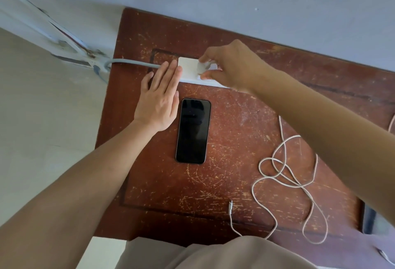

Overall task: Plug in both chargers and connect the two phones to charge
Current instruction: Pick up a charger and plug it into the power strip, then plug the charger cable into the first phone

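A white power strip (188,68) lies at the back of the scratched brown table (235,161). My left hand (159,97) rests flat with its fingers on the strip's left end. My right hand (230,65) pinches a white charger plug (203,68) on top of the strip. A black phone (193,131) lies face up, screen dark, just below the strip. A white cable (286,174) runs in loose loops over the right side of the table, its free connector (230,205) near the front edge. A second dark phone (372,221) shows partly under my right forearm.
The strip's grey cord (128,62) runs left off the table toward a wall fitting (85,54). The wall is close behind the table. Another cable bit (392,123) shows at the right edge. Pale floor lies to the left.
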Demonstrator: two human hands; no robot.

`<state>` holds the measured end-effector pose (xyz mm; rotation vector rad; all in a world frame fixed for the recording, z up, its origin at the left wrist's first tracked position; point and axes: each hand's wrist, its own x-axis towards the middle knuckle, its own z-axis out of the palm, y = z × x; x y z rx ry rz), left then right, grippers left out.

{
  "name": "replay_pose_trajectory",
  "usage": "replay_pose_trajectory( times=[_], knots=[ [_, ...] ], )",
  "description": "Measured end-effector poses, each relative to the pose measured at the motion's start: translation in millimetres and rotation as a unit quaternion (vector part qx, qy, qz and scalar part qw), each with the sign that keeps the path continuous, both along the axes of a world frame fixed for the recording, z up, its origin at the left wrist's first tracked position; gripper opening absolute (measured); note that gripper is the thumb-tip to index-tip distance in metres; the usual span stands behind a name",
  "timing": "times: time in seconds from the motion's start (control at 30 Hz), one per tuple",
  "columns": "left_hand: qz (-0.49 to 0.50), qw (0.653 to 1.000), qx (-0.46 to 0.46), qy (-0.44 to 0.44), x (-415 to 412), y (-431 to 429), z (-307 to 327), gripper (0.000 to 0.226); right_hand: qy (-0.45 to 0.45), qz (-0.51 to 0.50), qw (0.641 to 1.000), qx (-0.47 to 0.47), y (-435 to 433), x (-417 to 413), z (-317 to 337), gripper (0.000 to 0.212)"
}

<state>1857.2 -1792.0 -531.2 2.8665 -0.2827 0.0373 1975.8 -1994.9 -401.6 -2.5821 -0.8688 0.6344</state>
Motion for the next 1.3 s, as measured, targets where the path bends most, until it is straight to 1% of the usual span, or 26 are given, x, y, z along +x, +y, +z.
replay_pose_trajectory(
  times=[0.1, 0.2, 0.27, 0.47, 0.57, 0.63, 0.7, 0.73, 0.83, 0.9, 0.97, 1.07, 1.2, 1.3],
  knots=[
    [-0.002, 1.000, 0.006, 0.006, 0.0, 0.4, -0.7, 0.058, -0.015, -0.009, 1.000, -0.011, 1.4, -9.9, -8.5, 0.041],
    [0.002, 1.000, 0.008, 0.007, -0.9, -0.1, 0.2, 0.058, 0.032, -0.042, 0.998, 0.021, 0.7, -5.7, -6.4, 0.041],
    [-0.002, 1.000, 0.010, 0.009, 0.3, 0.0, 1.3, 0.058, 0.058, -0.050, 0.997, 0.027, 1.8, -0.6, -6.3, 0.038],
    [-0.007, 0.999, 0.022, 0.028, 0.8, 1.3, -1.6, 0.057, 0.061, -0.081, 0.995, 0.020, 0.1, -6.8, -6.8, 0.039],
    [-0.007, 0.999, 0.038, 0.035, 1.2, -3.4, 7.0, 0.058, 0.001, -0.066, 0.997, -0.033, 3.2, -16.9, 5.2, 0.044],
    [0.004, 0.998, 0.036, 0.056, -1.8, -7.4, 17.4, 0.060, -0.068, -0.054, 0.994, -0.069, -0.6, -28.6, 9.6, 0.060],
    [0.028, 0.998, 0.026, 0.053, -10.8, -14.4, 31.1, 0.062, -0.114, -0.083, 0.988, -0.057, -12.9, -49.7, 12.8, 0.075],
    [0.045, 0.998, 0.009, 0.052, -19.3, -18.6, 37.9, 0.062, -0.135, -0.111, 0.984, -0.037, -22.3, -62.4, 12.8, 0.077],
    [0.102, 0.992, -0.052, 0.049, -57.5, -36.4, 57.0, 0.059, -0.190, -0.209, 0.959, 0.018, -55.7, -110.6, 4.8, 0.069],
    [0.120, 0.988, -0.073, 0.064, -83.0, -50.5, 64.7, 0.060, -0.209, -0.260, 0.942, 0.040, -76.6, -149.0, -5.9, 0.063],
    [0.139, 0.982, -0.084, 0.095, -106.6, -65.0, 67.6, 0.063, -0.190, -0.302, 0.933, 0.051, -91.1, -189.5, -18.1, 0.059],
    [0.178, 0.969, -0.101, 0.136, -125.5, -87.1, 68.5, 0.073, -0.104, -0.356, 0.928, 0.035, -100.9, -247.4, -37.0, 0.056],
    [0.249, 0.953, -0.070, 0.161, -113.3, -109.9, 69.0, 0.097, 0.021, -0.388, 0.921, 0.015, -105.0, -300.3, -53.8, 0.057],
    [0.297, 0.934, -0.038, 0.193, -95.2, -117.1, 66.7, 0.112, 0.080, -0.393, 0.916, -0.020, -110.0, -319.1, -57.4, 0.060]
  ],
)
